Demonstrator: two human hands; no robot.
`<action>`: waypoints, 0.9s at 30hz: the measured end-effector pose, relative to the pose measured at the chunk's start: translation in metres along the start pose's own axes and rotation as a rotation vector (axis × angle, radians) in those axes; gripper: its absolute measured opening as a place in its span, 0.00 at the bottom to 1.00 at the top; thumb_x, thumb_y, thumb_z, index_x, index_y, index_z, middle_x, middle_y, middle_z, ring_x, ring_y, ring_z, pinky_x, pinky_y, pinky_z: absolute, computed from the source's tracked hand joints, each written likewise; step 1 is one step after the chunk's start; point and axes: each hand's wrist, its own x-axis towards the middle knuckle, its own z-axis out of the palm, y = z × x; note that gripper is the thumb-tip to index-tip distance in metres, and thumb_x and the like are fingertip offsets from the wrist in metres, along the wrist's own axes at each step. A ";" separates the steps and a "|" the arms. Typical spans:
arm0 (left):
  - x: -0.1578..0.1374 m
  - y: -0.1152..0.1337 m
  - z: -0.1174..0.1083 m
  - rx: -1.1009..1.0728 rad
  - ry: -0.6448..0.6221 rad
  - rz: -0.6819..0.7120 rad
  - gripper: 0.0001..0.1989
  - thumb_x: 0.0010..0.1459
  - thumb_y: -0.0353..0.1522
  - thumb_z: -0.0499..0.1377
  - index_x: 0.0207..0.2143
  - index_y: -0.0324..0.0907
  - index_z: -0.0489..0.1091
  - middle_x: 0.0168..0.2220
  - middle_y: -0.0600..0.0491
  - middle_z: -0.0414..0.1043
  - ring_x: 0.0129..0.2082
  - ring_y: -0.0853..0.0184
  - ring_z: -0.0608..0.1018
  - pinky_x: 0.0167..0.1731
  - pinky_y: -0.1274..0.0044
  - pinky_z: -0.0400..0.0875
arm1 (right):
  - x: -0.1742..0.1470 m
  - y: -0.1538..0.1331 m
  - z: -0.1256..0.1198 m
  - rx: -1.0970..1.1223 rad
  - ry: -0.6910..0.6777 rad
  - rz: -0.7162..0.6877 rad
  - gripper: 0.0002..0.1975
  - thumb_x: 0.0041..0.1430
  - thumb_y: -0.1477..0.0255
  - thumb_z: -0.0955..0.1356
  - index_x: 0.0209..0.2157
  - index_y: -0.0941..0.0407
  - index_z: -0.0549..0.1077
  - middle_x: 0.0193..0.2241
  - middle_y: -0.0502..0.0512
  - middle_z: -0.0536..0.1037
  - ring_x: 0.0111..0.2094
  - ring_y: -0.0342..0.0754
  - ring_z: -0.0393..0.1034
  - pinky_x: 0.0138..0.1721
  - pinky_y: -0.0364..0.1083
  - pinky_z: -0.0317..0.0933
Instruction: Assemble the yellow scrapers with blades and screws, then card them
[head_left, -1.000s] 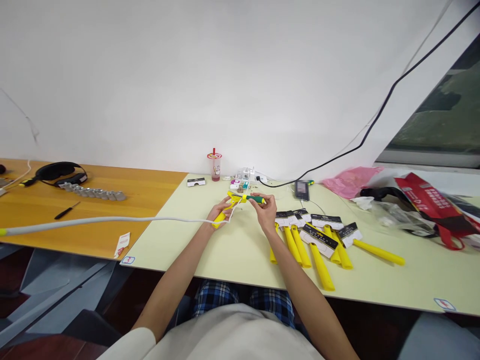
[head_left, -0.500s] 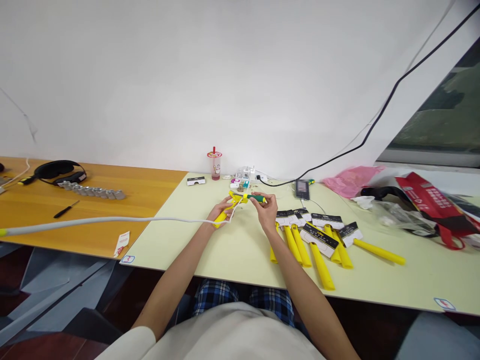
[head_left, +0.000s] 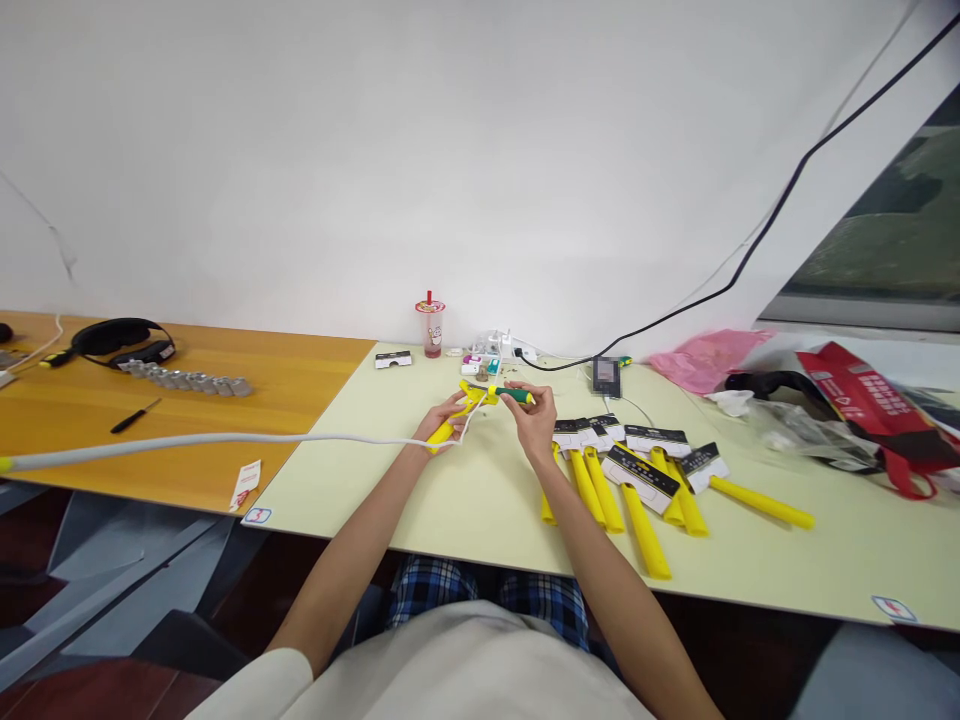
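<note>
My left hand [head_left: 448,416] is wrapped around the lower part of a yellow-handled tool [head_left: 440,434], whose yellow upper end tilts up and to the right. My right hand [head_left: 535,420] pinches a green-and-yellow screwdriver handle [head_left: 513,396], held level against the tool's upper end. The contact spot is too small to make out. A white cord [head_left: 337,438] crosses in front of my left hand and bends up by the tool. To the right of my right hand lie several yellow tubes [head_left: 643,535] with black-and-white cards [head_left: 640,478].
A lidded cup [head_left: 432,330] and a small black-and-white card [head_left: 394,360] stand near the wall. Plugs and adapters [head_left: 495,348] sit behind my hands, with a small dark-screened device [head_left: 607,377] to the right. Headphones [head_left: 120,340] and a black screwdriver [head_left: 133,417] lie left; a red bag [head_left: 874,400] lies right.
The view has shifted very slightly. Both hands keep their hold on the yellow tool and the screwdriver, in nearly the same place.
</note>
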 end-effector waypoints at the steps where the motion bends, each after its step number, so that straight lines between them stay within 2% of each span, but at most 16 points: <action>1: 0.000 0.000 0.000 0.003 -0.004 0.001 0.23 0.62 0.20 0.63 0.58 0.41 0.72 0.58 0.39 0.79 0.18 0.84 0.64 0.21 0.87 0.65 | 0.000 0.000 0.000 0.000 -0.004 -0.003 0.26 0.54 0.60 0.84 0.43 0.50 0.69 0.48 0.59 0.86 0.52 0.57 0.85 0.45 0.53 0.82; 8: 0.003 -0.001 -0.001 0.030 -0.002 0.009 0.26 0.60 0.20 0.65 0.59 0.42 0.71 0.48 0.45 0.81 0.18 0.82 0.64 0.20 0.86 0.63 | 0.000 0.000 0.001 0.007 -0.010 -0.016 0.26 0.55 0.56 0.83 0.43 0.50 0.70 0.48 0.59 0.86 0.51 0.56 0.86 0.46 0.53 0.82; 12: 0.003 -0.001 -0.001 0.045 0.004 0.011 0.29 0.58 0.20 0.66 0.61 0.42 0.71 0.50 0.45 0.81 0.18 0.82 0.64 0.21 0.85 0.64 | 0.000 0.000 0.002 -0.017 -0.013 -0.028 0.25 0.56 0.57 0.83 0.42 0.50 0.70 0.47 0.59 0.86 0.51 0.57 0.85 0.44 0.53 0.82; 22: 0.000 0.000 0.004 0.047 0.031 -0.014 0.28 0.59 0.19 0.64 0.61 0.41 0.69 0.48 0.43 0.82 0.18 0.79 0.66 0.18 0.84 0.64 | -0.001 -0.005 0.001 -0.023 -0.022 -0.017 0.24 0.55 0.60 0.84 0.43 0.50 0.70 0.48 0.59 0.86 0.52 0.57 0.85 0.41 0.51 0.81; 27: 0.001 0.000 0.003 0.034 0.035 0.003 0.31 0.58 0.20 0.64 0.64 0.42 0.69 0.53 0.41 0.82 0.18 0.80 0.66 0.18 0.84 0.65 | -0.002 -0.013 0.003 0.000 0.045 -0.027 0.24 0.57 0.60 0.83 0.44 0.51 0.71 0.47 0.59 0.86 0.51 0.56 0.85 0.47 0.54 0.81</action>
